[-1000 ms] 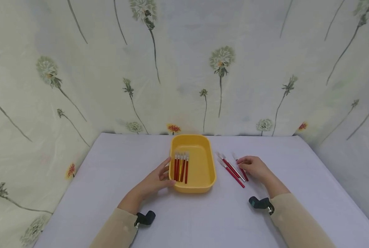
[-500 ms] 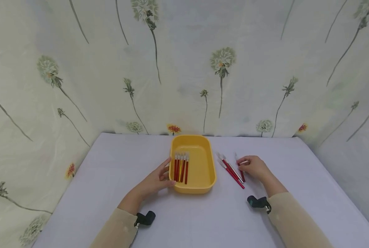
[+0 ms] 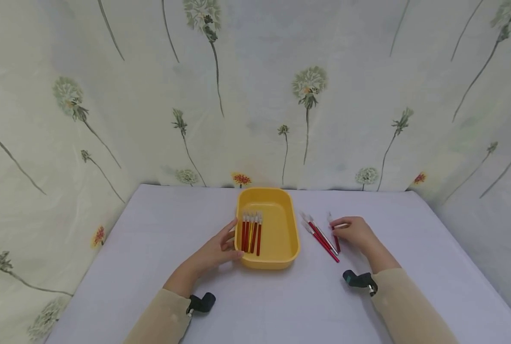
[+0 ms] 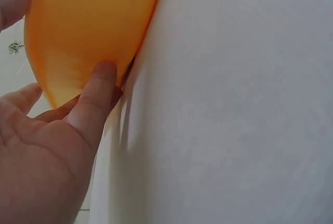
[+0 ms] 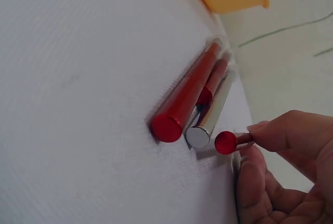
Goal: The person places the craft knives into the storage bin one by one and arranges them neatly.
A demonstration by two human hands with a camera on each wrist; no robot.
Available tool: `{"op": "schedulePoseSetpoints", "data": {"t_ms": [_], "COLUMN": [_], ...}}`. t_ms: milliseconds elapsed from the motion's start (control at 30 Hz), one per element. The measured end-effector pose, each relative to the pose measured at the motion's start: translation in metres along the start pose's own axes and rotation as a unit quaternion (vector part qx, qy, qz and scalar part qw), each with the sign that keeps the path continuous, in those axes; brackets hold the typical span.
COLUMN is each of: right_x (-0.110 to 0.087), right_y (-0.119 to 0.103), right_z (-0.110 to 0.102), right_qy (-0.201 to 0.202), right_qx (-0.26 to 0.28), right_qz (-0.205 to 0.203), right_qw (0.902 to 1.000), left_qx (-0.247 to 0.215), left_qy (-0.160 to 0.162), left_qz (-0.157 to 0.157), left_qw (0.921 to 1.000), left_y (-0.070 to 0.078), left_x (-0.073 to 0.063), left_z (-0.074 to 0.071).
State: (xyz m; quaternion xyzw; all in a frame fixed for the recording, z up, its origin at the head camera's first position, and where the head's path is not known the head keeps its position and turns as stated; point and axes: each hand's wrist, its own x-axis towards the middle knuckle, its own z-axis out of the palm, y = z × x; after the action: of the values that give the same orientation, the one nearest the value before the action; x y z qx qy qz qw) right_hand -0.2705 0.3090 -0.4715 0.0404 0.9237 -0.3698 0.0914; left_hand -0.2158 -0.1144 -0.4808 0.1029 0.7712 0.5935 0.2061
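Note:
In the head view my left hand (image 3: 216, 248) rests at the near-left corner of the yellow tray (image 3: 277, 262), thumb over the rim. In the left wrist view its fingers (image 4: 93, 96) lie along the tray's outer wall. Several slim craft knives (image 3: 253, 236) with clear caps, red and one yellow, stand side by side in the tray's left half. Right of the tray, my right hand (image 3: 353, 232) pinches a red craft knife (image 5: 226, 143) between thumb and fingers, cap end pointing away. Right beside it lie two red craft knives (image 5: 179, 102) and a silver craft knife (image 5: 214, 112).
A white cloth (image 3: 264, 306) covers the table. Behind and at the sides hangs a pale curtain (image 3: 255, 95) printed with dandelions. Black wrist cameras (image 3: 201, 302) are strapped over beige sleeves (image 3: 410, 306).
The red craft knife in my right hand has swung round, its cap end shifting right and its handle end slightly left, nearer the others. My left hand and the tray hold their place.

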Motion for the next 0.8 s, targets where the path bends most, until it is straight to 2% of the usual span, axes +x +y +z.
{"op": "schedulePoseSetpoints", "data": {"t_ms": [233, 433, 800], "right_x": [-0.01, -0.018, -0.037], "right_y": [-0.001, -0.009, -0.034], "right_z": [-0.006, -0.011, -0.017], "right_qy": [-0.005, -0.018, -0.022], "right_qx": [0.053, 0.125, 0.197], "right_qz": [0.022, 0.054, 0.038], "right_qw": [0.9984, 0.9905, 0.9794], "left_qx": [-0.012, -0.002, 0.014], "left_qy": [-0.004, -0.001, -0.006], "left_qz": [0.006, 0.008, 0.009], "left_qw": [0.9999, 1.0, 0.9998], "left_y": [0.002, 0.0, 0.002], "left_x": [-0.001, 0.0, 0.0], "left_z": [0.001, 0.0, -0.001]}}
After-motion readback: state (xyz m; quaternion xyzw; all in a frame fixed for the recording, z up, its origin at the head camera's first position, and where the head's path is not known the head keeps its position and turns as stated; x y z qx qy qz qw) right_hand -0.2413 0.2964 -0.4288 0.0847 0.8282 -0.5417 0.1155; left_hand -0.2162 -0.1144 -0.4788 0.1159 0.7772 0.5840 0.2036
